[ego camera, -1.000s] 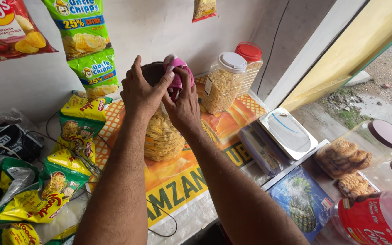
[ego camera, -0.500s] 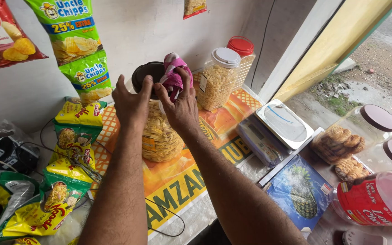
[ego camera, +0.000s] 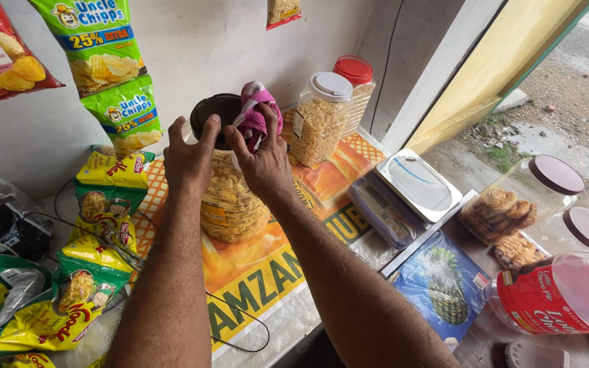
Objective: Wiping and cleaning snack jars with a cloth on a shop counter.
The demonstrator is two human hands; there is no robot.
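Both hands gripped the top of a clear plastic jar of yellow snacks [ego camera: 230, 201]: the left hand [ego camera: 189, 160] curled around the dark lid [ego camera: 214, 117], the right hand [ego camera: 264, 163] clamped on the jar's shoulder with a pink cloth [ego camera: 257, 116] bunched between its fingers. The jar stood upright on the orange banner covering the counter [ego camera: 267, 272], near the wall. A white-lidded jar [ego camera: 318, 116] stood just beside it, snack packets [ego camera: 107, 197] on the other side. The cloth could likely snag under the lid, or a hard twist might tip the jar into its neighbour.
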